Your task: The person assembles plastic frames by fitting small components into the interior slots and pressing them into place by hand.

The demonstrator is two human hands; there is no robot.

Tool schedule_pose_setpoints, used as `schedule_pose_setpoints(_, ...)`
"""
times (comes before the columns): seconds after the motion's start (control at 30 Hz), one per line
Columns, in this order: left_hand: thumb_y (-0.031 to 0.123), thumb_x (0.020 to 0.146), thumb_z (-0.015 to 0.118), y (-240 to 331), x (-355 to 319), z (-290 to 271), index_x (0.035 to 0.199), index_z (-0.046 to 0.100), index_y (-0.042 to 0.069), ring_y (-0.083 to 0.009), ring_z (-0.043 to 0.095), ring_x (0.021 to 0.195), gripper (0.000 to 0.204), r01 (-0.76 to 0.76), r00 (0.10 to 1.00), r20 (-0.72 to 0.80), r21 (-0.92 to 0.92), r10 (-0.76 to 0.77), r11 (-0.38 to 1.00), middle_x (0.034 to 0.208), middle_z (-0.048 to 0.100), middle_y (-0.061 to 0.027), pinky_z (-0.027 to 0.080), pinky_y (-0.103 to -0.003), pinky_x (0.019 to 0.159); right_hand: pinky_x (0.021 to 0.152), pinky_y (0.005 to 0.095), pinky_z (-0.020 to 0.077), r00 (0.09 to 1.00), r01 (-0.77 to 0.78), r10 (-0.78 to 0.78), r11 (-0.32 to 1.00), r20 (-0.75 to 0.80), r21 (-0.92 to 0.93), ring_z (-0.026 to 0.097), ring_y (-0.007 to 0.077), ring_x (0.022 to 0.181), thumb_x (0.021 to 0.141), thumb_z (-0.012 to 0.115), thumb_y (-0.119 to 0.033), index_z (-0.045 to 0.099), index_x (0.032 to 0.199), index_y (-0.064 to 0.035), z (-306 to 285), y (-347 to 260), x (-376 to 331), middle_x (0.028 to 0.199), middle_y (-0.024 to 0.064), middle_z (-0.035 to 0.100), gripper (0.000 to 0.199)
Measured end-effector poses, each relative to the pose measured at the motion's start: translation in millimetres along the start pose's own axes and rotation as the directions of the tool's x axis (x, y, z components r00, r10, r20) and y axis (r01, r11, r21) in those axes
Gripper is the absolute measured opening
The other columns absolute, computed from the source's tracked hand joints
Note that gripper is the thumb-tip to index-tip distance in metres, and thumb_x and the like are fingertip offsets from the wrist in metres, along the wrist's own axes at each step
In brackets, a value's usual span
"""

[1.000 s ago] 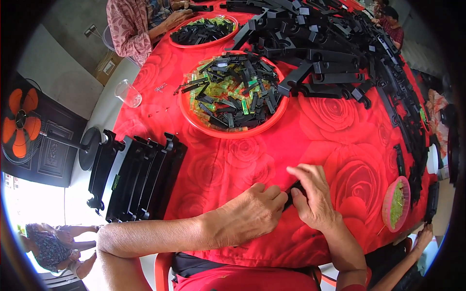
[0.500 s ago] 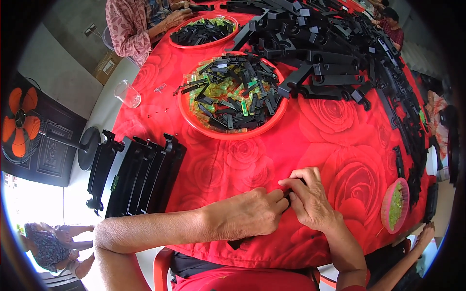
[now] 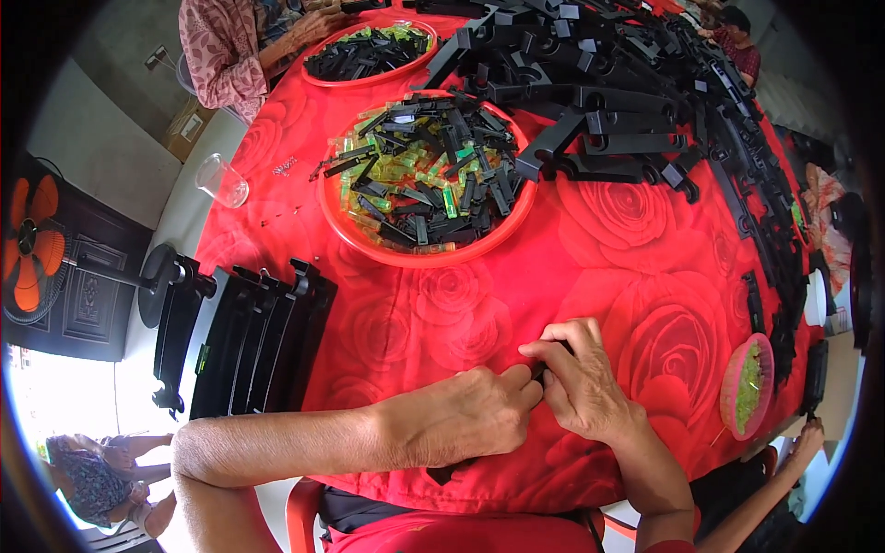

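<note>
My left hand [image 3: 475,415] and my right hand [image 3: 581,382] meet above the near part of the red table, both closed on one black plastic part [image 3: 541,371]. Most of that part is hidden by my fingers; a dark end of it sticks out below my left hand, near the table's edge. Beyond them stands a red basin [image 3: 419,258] heaped with small black plastic pieces [image 3: 461,147] and clear yellow-green pieces. To the left lies a row of long black plastic housings [image 3: 244,341], side by side.
A big pile of black housings [image 3: 608,101] covers the far right. A second basin [image 3: 369,81] stands by another person's hands [image 3: 309,28]. A clear cup [image 3: 223,182] lies at the left edge. A pink basket [image 3: 745,387] with green bits sits right. An orange fan [image 3: 35,244] stands left.
The whole view has shifted slightly, so the table's things appear a little further left. My hands keep nearly the same grip on the black part.
</note>
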State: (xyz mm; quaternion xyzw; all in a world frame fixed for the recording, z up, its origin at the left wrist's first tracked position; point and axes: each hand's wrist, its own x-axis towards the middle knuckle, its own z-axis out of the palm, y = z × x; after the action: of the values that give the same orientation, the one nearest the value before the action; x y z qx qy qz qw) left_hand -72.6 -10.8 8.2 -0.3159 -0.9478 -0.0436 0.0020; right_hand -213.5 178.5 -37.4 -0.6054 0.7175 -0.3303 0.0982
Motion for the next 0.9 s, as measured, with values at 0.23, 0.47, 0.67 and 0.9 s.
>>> schedule_pose_setpoints(0.23,0.012,0.082,0.069,0,-2,-4,0.086,0.077,0.001,-0.0181,0.062,0.09,0.014,-0.031,0.999,-0.031,0.033,0.032,0.999,0.095,0.063,-0.007,0.057,-0.028,0.063,0.095,0.047,0.0448,1.0,-0.005,0.005,1.0,0.005,-0.012,0.051,0.0345,0.104,0.086,0.061,-0.006,0.065,0.122,-0.0016,1,1,2,0.115,0.016,0.054,0.037)
schedule_pose_setpoints(0.47,0.014,0.081,0.069,3,4,-14,0.082,0.073,0.005,-0.0163,0.058,0.089,0.01,-0.015,1.0,0.021,0.098,0.013,0.995,0.09,0.058,-0.0026,0.05,-0.027,0.06,0.095,0.0473,0.0446,0.999,0.029,-0.029,1.0,-0.015,-0.012,0.052,0.0342,0.103,0.084,0.062,-0.005,0.064,0.122,-0.0018,1,2,0,0.114,0.016,0.054,0.038)
schedule_pose_setpoints(0.67,0.013,0.077,0.069,-2,4,-11,0.08,0.069,0.003,-0.0156,0.055,0.088,0.01,-0.077,0.996,0.059,0.108,0.07,0.991,0.087,0.053,-0.0013,0.052,-0.025,0.057,0.095,0.0477,0.0443,0.999,0.037,-0.037,0.999,-0.011,-0.029,0.053,0.0338,0.102,0.083,0.063,-0.006,0.064,0.121,-0.0019,1,1,1,0.114,0.0159,0.054,0.038)
schedule_pose_setpoints(0.9,0.012,0.078,0.069,-5,2,4,0.079,0.076,0.003,-0.0173,0.063,0.085,0.012,-0.064,0.997,-0.051,0.02,0.065,0.998,0.089,0.062,-0.0067,0.056,-0.029,0.061,0.093,0.0473,0.0453,1.0,0.02,-0.021,0.999,-0.016,-0.03,0.051,0.035,0.101,0.082,0.062,-0.005,0.065,0.12,-0.0028,1,0,1,0.113,0.0161,0.053,0.038)
